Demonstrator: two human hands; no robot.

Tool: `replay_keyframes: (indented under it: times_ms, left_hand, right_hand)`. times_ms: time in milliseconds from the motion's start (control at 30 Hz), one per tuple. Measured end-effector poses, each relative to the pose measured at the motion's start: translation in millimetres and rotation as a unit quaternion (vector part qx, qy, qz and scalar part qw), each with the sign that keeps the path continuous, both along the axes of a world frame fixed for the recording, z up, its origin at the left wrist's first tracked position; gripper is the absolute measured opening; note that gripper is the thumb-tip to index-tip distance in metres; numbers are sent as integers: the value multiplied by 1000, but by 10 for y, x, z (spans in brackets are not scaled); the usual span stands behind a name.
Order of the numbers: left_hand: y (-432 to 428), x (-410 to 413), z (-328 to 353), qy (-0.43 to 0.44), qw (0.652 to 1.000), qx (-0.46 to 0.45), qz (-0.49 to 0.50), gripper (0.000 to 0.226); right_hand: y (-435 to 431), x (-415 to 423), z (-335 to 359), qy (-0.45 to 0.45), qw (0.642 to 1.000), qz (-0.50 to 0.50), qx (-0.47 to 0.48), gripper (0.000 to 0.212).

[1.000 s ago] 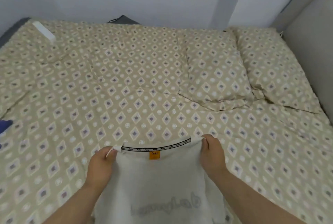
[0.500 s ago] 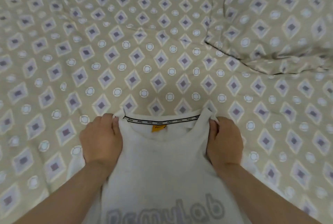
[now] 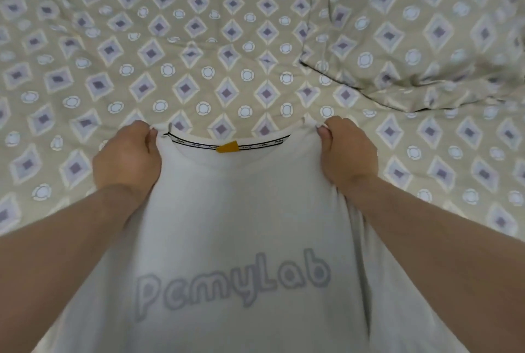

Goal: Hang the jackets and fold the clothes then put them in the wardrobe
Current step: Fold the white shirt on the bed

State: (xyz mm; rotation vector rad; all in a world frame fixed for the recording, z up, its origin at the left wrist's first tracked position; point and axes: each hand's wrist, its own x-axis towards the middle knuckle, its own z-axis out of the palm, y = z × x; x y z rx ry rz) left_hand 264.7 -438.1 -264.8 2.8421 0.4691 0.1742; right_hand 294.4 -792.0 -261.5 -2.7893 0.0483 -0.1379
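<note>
Bedspread (image 3: 227, 40); hands (image 3: 126, 159) (image 3: 349, 154) apparently pinch T-shirt (image 3: 241, 210) shoulders.

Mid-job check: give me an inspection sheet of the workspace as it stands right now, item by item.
Surface: bed cover, beige with a diamond and circle pattern, slightly creased.
Job's things: one white T-shirt, spread out with the collar away from the camera, not yet folded; orange label at the neck, grey "PemyLab" lettering across it. No jackets, hangers or wardrobe in view.
Clutter: nothing seen.
Grippers: left hand pinches the shirt's left shoulder; right hand pinches the right shoulder.
Cables: nothing seen.
Surroundings: pillow in the same pattern at the upper right, lying on the cover; nothing beyond the bed is in frame.
</note>
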Motion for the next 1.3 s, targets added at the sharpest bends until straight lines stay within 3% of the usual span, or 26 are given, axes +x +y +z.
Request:
replay_keyframes:
  times_ms: [100,133,233,367,467,533,600,667,800,933,1033,1167,1233,1300]
  left_hand:
    - [41,-10,10,1,1000,13,1,30]
    - [20,3,16,0,1000,15,-1,30]
    - [9,5,-2,-4,1000,19,4,29]
    - [-133,-23,155,9,1000,21,20,25]
    - [-458,-207,350,-86,996,2,15,28]
    - [-969,-494,463,-146,981,-39,-122,38]
    - [-1584,-799,434,-97,944,-83,-304,47]
    - [-2083,-1024,331,7,915,-101,-389,60]
    - [-2300,-1084,144,29,931,-63,-359,68]
    - [-2280,-1094,95,31,930,-59,-360,82]
    - [-2298,-1069,85,48,927,-26,-371,93]
    - [-2356,-1050,112,72,923,32,-376,102]
    - [-2364,-1039,74,91,925,58,-365,107]
    - [-2379,-1031,51,95,928,71,-354,108]
  right_hand:
    - [-16,-39,87,31,996,5,86,15]
    - [-73,-147,148,48,991,-3,126,21]
    - [-245,-808,284,99,981,-5,167,70]
    - [-379,-1999,433,176,976,-16,130,86]
    - [-351,-2440,480,135,989,-17,66,74]
    - [-346,-2509,492,102,990,-43,89,63]
    - [-394,-2472,482,64,991,-42,112,50]
    - [-448,-2413,480,99,985,-60,131,37]
    - [-761,-2290,561,158,962,-126,184,10]
    - [-1090,-2151,590,203,931,-221,208,25]
    - [-1584,-1787,618,166,913,-293,231,26]
    - [-2137,-1398,705,119,813,-418,388,21]
    - [-2195,-1494,623,128,721,-449,513,28]
    - [-2155,-1737,544,125,611,-433,651,49]
